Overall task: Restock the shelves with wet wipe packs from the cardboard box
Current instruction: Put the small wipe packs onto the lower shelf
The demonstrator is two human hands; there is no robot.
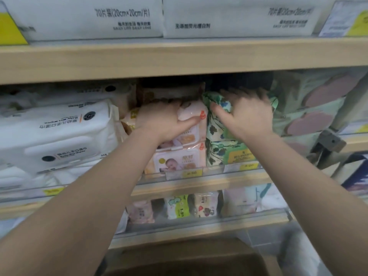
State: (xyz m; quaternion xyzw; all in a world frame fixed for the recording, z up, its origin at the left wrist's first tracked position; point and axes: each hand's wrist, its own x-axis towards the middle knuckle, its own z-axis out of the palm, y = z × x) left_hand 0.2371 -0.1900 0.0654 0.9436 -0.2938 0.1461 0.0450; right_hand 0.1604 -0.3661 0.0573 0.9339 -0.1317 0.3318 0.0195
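Both arms reach into the middle shelf (199, 186). My left hand (159, 120) grips the top pink wet wipe pack (191, 116) of a pink stack, thumb across its front. Under it lies another pink pack with a baby picture (179, 160). My right hand (245, 114) holds a green floral wet wipe pack (217, 116) on top of a green stack (229, 152), fingers over its top edge, blurred. The cardboard box (189, 259) is at the bottom of the view, below my arms.
Large white wipe packs (55, 132) fill the shelf's left side. Pale green packs with pink shapes (310, 108) stand to the right. White packs (95, 16) line the upper shelf. Small packs (177, 208) sit on the lower shelf. Yellow price tags (192, 173) run along the rail.
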